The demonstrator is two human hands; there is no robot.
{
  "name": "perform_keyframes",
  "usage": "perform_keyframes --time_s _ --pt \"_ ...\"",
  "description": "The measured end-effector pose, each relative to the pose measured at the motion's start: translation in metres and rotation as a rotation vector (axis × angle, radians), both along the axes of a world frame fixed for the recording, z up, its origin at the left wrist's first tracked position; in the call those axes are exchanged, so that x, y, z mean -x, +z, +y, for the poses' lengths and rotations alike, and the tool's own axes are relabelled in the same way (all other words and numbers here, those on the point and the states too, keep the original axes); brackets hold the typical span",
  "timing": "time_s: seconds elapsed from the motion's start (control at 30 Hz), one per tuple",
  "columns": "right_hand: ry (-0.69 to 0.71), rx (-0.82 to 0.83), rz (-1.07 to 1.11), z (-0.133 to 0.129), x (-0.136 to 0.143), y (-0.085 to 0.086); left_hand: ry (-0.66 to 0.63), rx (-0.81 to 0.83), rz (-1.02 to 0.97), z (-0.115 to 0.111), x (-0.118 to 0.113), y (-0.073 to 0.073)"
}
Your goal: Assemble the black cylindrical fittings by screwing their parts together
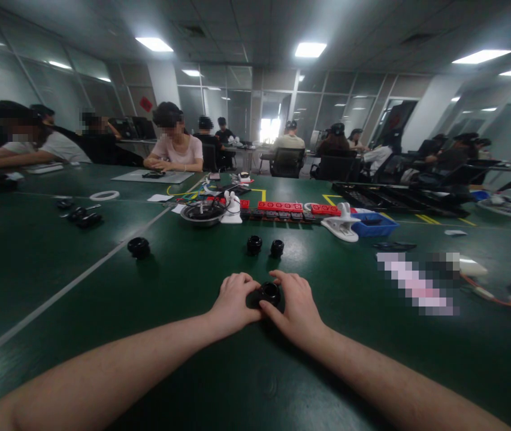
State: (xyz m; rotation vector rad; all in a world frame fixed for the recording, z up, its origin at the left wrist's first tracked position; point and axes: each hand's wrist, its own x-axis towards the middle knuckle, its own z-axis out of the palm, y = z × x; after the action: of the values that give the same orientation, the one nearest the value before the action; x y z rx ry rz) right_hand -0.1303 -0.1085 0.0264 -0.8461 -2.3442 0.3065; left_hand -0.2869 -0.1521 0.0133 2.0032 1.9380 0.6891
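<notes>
A short, hollow black cable gland (pixel 270 292) stands on the green table close in front of me, its round opening facing up. My left hand (pixel 236 297) is closed on its left side, thumb in front and fingers behind. From the right, my right hand (pixel 298 302) grips the same piece between thumb and fingers. The hands partly hide its lower part. Just beyond them stand two similar black cable glands, a left one (pixel 254 245) and a right one (pixel 277 248). A larger black fitting (pixel 139 247) stands farther left.
Across the table's middle lie a metal bowl (pixel 202 213), red power strips (pixel 280 207), a white clip lamp (pixel 342 224) and a blue bin (pixel 374 224). Black parts (pixel 85 216) lie left; a blurred pink item (pixel 417 284) lies right. A person (pixel 177 146) sits opposite.
</notes>
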Motion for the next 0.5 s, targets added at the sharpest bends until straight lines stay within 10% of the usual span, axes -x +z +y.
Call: perform_keyframes --time_s 0.5 --pt "0.032 0.064 -0.004 0.0012 -0.0023 0.0001 -0.11 -0.029 -0.025 0.0032 0.0042 -0.0005"
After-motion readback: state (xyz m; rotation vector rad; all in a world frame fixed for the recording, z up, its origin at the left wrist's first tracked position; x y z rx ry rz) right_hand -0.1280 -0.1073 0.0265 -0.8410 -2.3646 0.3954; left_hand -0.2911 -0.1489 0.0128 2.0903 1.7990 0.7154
